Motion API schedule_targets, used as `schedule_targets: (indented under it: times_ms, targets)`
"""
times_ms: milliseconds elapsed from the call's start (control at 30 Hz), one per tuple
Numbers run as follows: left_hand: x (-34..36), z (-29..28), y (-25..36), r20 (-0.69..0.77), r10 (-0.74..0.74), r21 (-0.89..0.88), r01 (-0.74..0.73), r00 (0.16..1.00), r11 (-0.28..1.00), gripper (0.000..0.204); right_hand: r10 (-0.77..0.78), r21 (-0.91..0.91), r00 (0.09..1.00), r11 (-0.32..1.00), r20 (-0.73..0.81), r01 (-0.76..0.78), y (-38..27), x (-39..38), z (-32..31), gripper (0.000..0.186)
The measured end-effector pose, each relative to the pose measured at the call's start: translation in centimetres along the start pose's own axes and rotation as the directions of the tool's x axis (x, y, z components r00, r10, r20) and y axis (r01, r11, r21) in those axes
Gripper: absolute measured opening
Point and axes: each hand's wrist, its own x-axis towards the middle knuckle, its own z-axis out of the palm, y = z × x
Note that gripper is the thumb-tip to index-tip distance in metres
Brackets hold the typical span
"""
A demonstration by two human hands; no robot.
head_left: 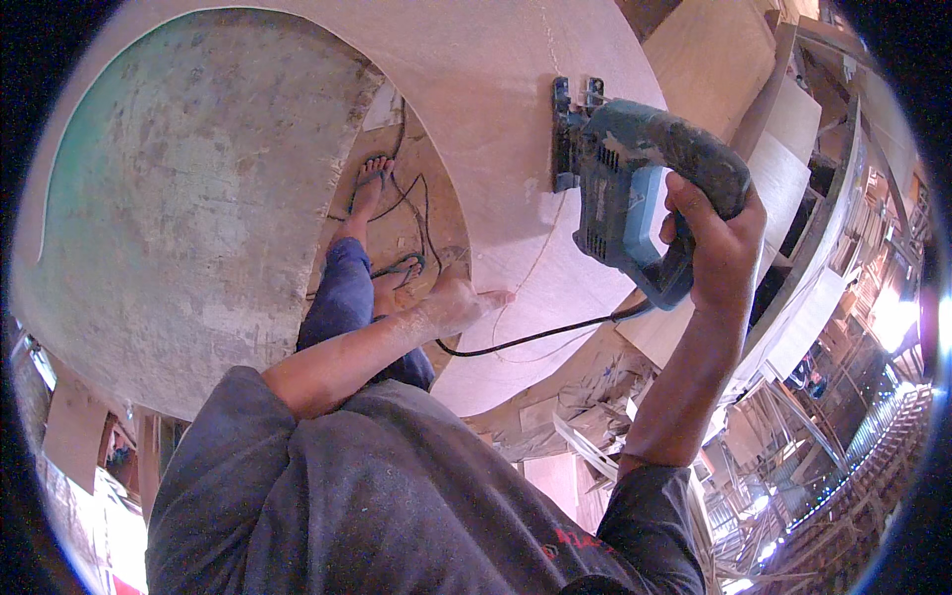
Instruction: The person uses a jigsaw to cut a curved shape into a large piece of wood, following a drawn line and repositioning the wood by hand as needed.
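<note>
Jigsaw (pixel 607 193), blue and dust-smeared, stands on a pale curved sheet (pixel 496 99), well to the right of the worker's knees, its black base plate (pixel 565 149) on a thin line drawn across the wood. The right hand (pixel 724 238) is wrapped firmly about the rear of the looped handle, fingers curled through it. The left hand (pixel 451 305) lies low at the sheet's inner curved edge, one digit stretched out on the surface beside the line; from where this onlooker stands, I cannot tell how far its other fingers are bent, or whether they clasp the edge.

The tool looks hard-cased and rather heavy, its weight likely toward the front, over the base; the back of the handle seems the surest hold, though dust could make it slick. The sheet appears thin, stiff yet a little springy, best steadied by a flat palm away from the blade, which is hidden from here. A black cord (pixel 516 350) loops from the saw's rear across the sheet, and may tug. A worn, rounded board (pixel 198 198) spreads to the left, near sandalled feet (pixel 375 177).
</note>
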Motion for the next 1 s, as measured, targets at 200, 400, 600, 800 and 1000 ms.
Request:
schedule_targets:
  times_ms: [200,400,600,800,1000]
  targets:
    - [0.1,-0.2,0.2,0.086,-0.011,-0.026,0.013,0.996,1.000,0.044,-0.006,0.003,1.000,1.000,0.006,0.006,-0.1,0.1,-0.2,0.024]
    - [-0.2,0.1,0.6,-0.010,0.000,-0.051,0.000,1.000,0.999,0.042,0.005,-0.001,1.000,1.000,0.006,-0.005,-0.1,0.4,-0.2,0.025]
    - [-0.8,-0.5,2.6,-0.019,0.062,0.028,-0.061,0.998,0.998,0.032,-0.003,-0.012,1.000,1.000,0.012,0.003,-0.3,0.5,-0.2,0.024]
    - [-1.2,-0.8,3.9,-0.045,0.064,0.089,-0.060,0.997,0.994,0.031,-0.017,-0.006,1.000,1.000,0.017,0.017,-0.3,0.8,-0.1,0.025]
    - [-0.6,-0.1,1.9,-0.078,0.102,-0.036,-0.105,0.992,0.994,0.033,-0.024,-0.005,0.999,1.000,0.021,0.024,-0.5,0.8,-0.1,0.025]
